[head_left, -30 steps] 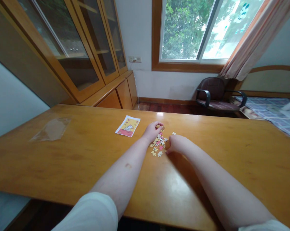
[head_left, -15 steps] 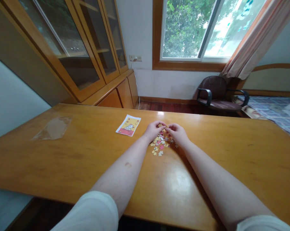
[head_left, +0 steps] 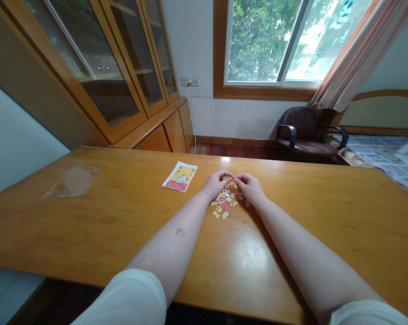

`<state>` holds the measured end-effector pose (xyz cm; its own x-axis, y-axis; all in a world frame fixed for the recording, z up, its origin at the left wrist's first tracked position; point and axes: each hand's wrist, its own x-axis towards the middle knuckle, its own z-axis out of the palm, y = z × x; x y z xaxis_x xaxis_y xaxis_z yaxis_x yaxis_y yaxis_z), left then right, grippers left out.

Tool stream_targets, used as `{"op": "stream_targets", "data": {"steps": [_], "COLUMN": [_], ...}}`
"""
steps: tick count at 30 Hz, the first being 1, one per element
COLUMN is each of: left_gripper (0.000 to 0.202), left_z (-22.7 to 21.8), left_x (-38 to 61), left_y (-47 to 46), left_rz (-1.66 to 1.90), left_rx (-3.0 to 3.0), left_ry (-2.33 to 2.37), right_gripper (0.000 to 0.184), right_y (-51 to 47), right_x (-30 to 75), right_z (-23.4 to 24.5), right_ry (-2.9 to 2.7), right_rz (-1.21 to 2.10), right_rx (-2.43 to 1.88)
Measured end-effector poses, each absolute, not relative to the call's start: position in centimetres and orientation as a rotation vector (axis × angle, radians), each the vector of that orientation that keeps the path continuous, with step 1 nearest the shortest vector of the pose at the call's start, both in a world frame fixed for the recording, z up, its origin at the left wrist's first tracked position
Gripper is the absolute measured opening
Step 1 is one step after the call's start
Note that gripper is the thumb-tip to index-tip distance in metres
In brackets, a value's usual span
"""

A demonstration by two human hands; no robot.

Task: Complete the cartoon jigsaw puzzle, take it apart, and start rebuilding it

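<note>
A small heap of loose jigsaw pieces (head_left: 225, 203), yellow, pink and white, lies on the wooden table (head_left: 129, 212). My left hand (head_left: 215, 184) and my right hand (head_left: 250, 188) meet fingertip to fingertip at the far edge of the heap. Both hands are pinched on small puzzle pieces held between them, too small to make out in detail. A printed picture card (head_left: 179, 177) with a cartoon on yellow and red lies just left of my left hand.
A clear plastic bag (head_left: 72, 181) lies flat at the table's far left. Behind the table stand a glass-door wooden cabinet (head_left: 122, 76), a dark armchair (head_left: 303, 131) under the window, and a bed (head_left: 383, 153) at the right.
One second ago my right hand lay on the near right side of the heap. It has moved up and forward to meet my left hand's fingertips, and both have held there since.
</note>
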<state>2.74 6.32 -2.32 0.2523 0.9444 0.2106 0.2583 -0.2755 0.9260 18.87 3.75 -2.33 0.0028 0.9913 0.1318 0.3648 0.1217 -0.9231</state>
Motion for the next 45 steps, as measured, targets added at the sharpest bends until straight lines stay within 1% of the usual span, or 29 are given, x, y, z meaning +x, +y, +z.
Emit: {"op": "stream_targets", "data": {"steps": [3,8,11,16,21,23,25,26,28,32,33,36,37,39,44,45], "left_gripper": [0.021,0.019,0.022,0.027,0.029,0.036,0.042,0.043,0.044,0.054,0.056,0.059,0.060,0.060,0.057,0.056], "left_z": [-2.5,-3.0,-3.0,-2.7,-2.9,-3.2,-3.6,-3.9,-4.2,-4.3,-4.2,-3.9,-3.9,-4.0,-4.2,-4.1], "left_x": [2.9,3.0,3.0,2.9,2.7,2.4,2.1,2.0,1.9,2.7,2.9,3.6,3.7,3.9,3.7,3.6], "left_y": [6.5,6.9,7.0,6.7,6.8,7.1,7.6,7.8,8.0,7.6,7.4,7.1,7.1,7.2,7.6,7.6], "left_rz": [1.092,1.166,1.176,1.143,1.161,1.195,1.213,1.210,1.174,1.128,1.116,1.099,1.099,1.106,1.175,1.176], "left_rx": [1.614,1.487,1.455,1.533,1.596,1.584,1.545,1.512,1.458,1.341,1.308,1.171,1.125,1.061,1.006,0.985], "left_ry": [1.096,1.052,1.019,1.008,0.964,0.990,1.128,1.217,1.253,0.987,0.939,0.870,0.859,0.851,0.980,0.999], "right_gripper": [0.035,0.036,0.037,0.027,0.028,0.027,0.028,0.032,0.046,0.083,0.090,0.102,0.102,0.094,0.049,0.043], "right_y": [3.6,3.5,3.4,3.3,3.4,3.5,3.5,3.5,3.4,2.7,2.5,1.9,1.8,1.7,2.0,2.0], "right_x": [18.8,18.4,18.2,18.3,18.8,18.9,18.9,18.9,18.8,18.0,17.6,16.5,16.2,15.8,15.5,15.6], "right_z": [-2.2,-2.4,-2.4,-2.0,-1.6,-1.6,-1.8,-1.9,-2.2,-2.8,-2.9,-3.2,-3.2,-3.3,-2.9,-2.7], "right_ry": [-1.536,-1.560,-1.616,-1.588,-1.691,-1.836,-1.968,-2.016,-2.095,-2.293,-2.335,-2.401,-2.401,-2.381,-2.375,-2.383], "right_rz": [0.879,0.974,0.899,0.838,0.673,0.543,0.428,0.391,0.353,0.384,0.403,0.406,0.393,0.357,0.248,0.227], "right_rx": [-1.412,-1.380,-1.405,-1.410,-1.467,-1.524,-1.594,-1.629,-1.674,-1.567,-1.519,-1.411,-1.400,-1.396,-1.362,-1.365]}}
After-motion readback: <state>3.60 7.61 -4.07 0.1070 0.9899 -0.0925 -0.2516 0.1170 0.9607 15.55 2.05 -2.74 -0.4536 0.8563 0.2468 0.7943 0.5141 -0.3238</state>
